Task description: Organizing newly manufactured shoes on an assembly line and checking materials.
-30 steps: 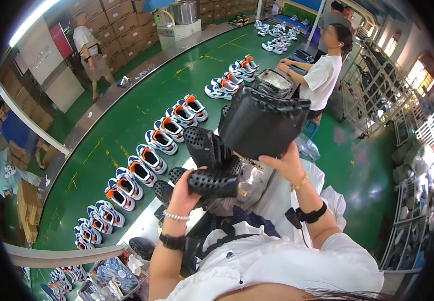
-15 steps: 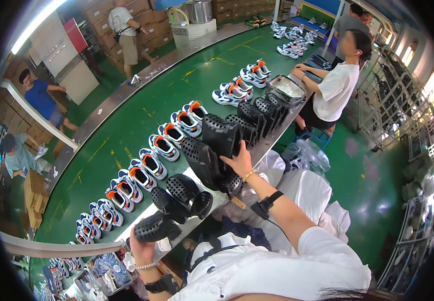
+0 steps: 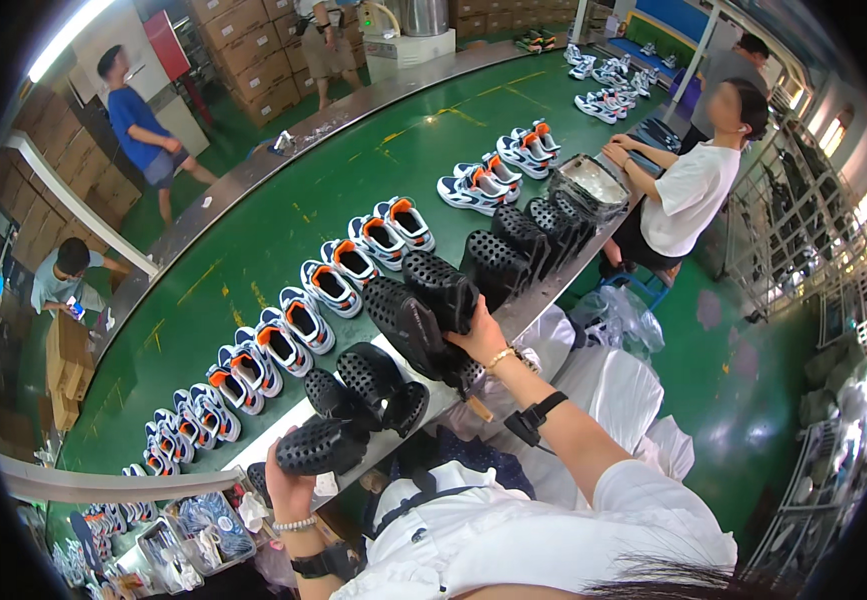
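My left hand (image 3: 291, 480) is closed around the near end of a black perforated shoe form (image 3: 321, 447) at the table's front edge. My right hand (image 3: 480, 338) grips the heel side of another black shoe form (image 3: 439, 284), its fingertips partly hidden behind it. Against that one leans a large black form (image 3: 403, 318). Between my hands lie further black forms (image 3: 369, 372) on a white strip. Beyond them, white and navy sneakers with orange linings (image 3: 331, 288) stand in a long row on the green table.
More black forms (image 3: 523, 238) line the edge to the right, beside a plastic-lined tray (image 3: 591, 184). A co-worker in white (image 3: 698, 190) sits past it. Bins of blue items (image 3: 215, 530) stand lower left, below a curved metal rail (image 3: 123, 484). White plastic bags (image 3: 608, 385) bulge at my right.
My right hand has closed more on its form, which now sits lower beside the large one. My left hand still holds its form. Across the table, a person in blue has walked rightward.
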Available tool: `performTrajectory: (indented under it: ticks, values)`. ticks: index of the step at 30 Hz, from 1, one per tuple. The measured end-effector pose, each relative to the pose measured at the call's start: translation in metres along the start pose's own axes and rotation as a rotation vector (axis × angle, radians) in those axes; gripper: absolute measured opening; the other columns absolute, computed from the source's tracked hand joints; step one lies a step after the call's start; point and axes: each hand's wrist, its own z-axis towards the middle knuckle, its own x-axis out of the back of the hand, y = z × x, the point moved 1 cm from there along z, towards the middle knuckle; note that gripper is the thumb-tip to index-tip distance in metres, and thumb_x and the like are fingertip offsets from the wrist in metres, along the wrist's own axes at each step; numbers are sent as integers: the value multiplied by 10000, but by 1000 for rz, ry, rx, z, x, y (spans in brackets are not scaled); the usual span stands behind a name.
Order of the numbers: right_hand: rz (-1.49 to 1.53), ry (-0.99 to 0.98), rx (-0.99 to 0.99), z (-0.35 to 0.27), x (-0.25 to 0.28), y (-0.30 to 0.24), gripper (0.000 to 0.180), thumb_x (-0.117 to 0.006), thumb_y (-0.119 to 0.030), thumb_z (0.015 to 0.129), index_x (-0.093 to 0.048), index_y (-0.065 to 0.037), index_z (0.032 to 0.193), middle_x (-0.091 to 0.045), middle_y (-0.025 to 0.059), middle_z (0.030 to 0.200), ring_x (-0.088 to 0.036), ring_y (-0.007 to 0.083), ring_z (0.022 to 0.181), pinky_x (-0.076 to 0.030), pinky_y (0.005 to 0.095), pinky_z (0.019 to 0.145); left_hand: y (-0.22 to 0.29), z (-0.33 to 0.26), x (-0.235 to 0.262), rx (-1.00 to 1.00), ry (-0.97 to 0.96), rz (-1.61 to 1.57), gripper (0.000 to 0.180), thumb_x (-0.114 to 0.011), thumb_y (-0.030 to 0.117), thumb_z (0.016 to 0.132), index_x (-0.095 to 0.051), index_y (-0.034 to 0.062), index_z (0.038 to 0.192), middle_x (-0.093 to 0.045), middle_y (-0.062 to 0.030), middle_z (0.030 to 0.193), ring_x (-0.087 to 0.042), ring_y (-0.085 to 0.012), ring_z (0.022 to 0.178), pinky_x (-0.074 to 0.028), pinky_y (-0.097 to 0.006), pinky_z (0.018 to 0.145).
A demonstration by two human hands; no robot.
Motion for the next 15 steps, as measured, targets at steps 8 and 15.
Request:
performTrajectory:
  ticks: [8, 15]
  values:
    - [339, 85, 71, -12, 54, -31, 532, -585, -187, 863, -386, -77, 1345, -526, 186, 1261, -538, 305, 1117, -408, 363, 949, -9, 7, -68, 67, -65, 54, 408, -454, 333, 937, -575, -8, 1125, -638, -153, 1079, -612, -264, 996, -474, -403, 898]
    - [62, 112, 255, 3, 58, -76, 444, -630, -257, 844, -510, -75, 1231, -580, 173, 1142, -556, 315, 1070, -418, 361, 922, -20, 26, -103, 132, -252, 138, 408, -461, 332, 939, -577, -6, 1135, -637, -147, 1077, -609, -252, 991, -462, -387, 904]
